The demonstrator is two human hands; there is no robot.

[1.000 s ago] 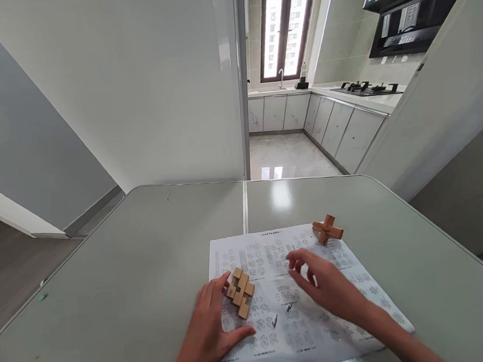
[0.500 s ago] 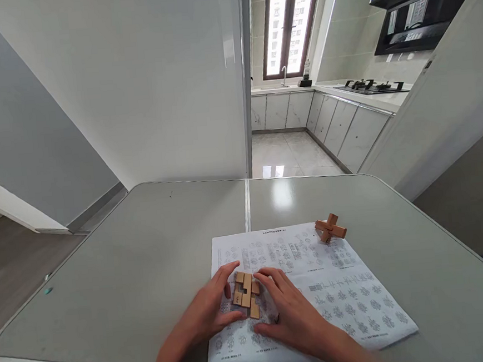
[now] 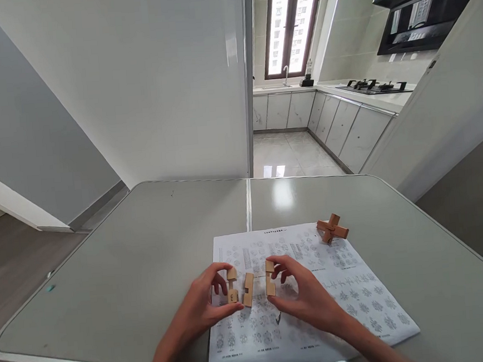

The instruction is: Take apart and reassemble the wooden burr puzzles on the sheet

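Observation:
My left hand (image 3: 209, 296) pinches a notched wooden puzzle piece (image 3: 232, 295) by its two ends, thumb at the near end and fingers at the far end. In the same kind of grip, my right hand (image 3: 296, 284) holds another notched wooden puzzle piece (image 3: 270, 287). Between them a third notched wooden piece (image 3: 248, 290) lies on the printed instruction sheet (image 3: 261, 319), touched by neither hand. At the sheet's far right corner sits an assembled cross-shaped wooden puzzle (image 3: 332, 228), darker and redder than the loose pieces.
The sheet, covered in small diagrams, lies on a grey-green table (image 3: 128, 285) with a pale seam down its middle. A small teal bit (image 3: 50, 288) rests near the table's left edge. Beyond an open doorway stand kitchen cabinets (image 3: 332, 121) and a gas stove (image 3: 376, 85).
The wooden pieces, grouped together between open hands before, are now apart. Each hand has closed on one piece, the right one drawn off to the right, with one piece lying between.

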